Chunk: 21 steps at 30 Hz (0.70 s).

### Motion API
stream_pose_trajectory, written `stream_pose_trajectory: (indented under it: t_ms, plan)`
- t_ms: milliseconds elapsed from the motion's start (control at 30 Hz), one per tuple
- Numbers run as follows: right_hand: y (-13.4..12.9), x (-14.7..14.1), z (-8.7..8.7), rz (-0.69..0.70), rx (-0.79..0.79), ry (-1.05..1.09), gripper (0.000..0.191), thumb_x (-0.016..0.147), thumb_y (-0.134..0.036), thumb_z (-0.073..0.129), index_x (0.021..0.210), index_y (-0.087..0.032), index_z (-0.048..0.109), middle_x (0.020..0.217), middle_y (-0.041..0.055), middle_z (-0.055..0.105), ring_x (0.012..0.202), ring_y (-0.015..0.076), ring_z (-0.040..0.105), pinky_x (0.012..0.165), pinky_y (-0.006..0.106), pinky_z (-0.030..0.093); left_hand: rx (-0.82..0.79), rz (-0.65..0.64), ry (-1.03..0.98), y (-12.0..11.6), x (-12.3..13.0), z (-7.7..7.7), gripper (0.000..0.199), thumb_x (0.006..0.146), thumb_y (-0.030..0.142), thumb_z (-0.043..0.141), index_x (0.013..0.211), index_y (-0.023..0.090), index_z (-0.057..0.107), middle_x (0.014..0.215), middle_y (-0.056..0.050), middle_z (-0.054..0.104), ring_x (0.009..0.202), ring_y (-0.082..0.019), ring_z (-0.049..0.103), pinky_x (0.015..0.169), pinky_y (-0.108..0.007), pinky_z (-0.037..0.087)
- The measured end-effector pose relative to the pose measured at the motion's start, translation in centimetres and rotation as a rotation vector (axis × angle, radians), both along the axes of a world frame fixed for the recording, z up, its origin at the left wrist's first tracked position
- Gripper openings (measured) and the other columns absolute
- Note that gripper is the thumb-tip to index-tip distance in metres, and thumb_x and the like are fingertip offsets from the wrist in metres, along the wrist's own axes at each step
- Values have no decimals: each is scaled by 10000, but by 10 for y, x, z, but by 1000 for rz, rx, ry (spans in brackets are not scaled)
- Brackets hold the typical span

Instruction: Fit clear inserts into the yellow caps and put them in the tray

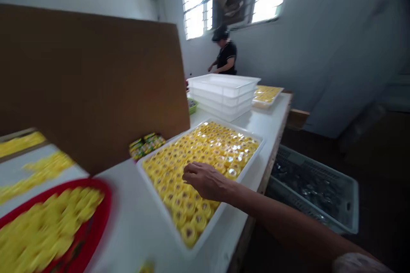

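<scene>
Our right hand [205, 179] is bent over the round yellow caps [188, 208]; we cannot tell if it pinches one. Our left hand is out of sight. Under our right hand, the white tray [162, 207] seems to run longways along the edge of the table [124, 222].

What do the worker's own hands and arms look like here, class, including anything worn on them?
The right hand is bare, with no glove; no ring or watch can be made out. The forearm is bare too, up to a pale, blurred sleeve edge. The left hand is out of the picture.
</scene>
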State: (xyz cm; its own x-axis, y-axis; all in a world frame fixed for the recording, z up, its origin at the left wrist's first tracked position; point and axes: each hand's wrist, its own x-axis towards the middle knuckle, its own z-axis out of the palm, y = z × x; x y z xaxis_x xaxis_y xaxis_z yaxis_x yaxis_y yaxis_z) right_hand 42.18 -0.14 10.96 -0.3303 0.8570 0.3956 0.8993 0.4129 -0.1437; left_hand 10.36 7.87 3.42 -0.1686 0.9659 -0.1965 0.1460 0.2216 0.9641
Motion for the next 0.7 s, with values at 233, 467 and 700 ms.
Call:
stream_pose_trajectory:
  t_ms: [233,467,700]
  plan:
    - [-57,-141,-39,257,-208,472,204,886,-104,412,939,-169,597,897,73,613,822,142,570,715,240,426,-27,128,-765,-50,-79,7,93,745,198,656,750,121,604,640,-5,584,513,-62,525,398,-122,391]
    - [-51,-270,-73,291,-622,896,231,780,-234,609,1001,-184,562,906,49,641,779,148,620,667,254,477,80,279,-907,-54,-85,1,178,759,272,648,737,103,602,609,-15,591,498,-62,535,431,-130,400]
    - [-61,-309,-96,137,-988,1343,289,633,-357,718,789,-173,558,614,-36,569,578,112,569,567,228,439,95,363,-976,-63,-92,-7,205,725,305,646,727,104,604,592,-9,595,500,-74,543,452,-152,415]
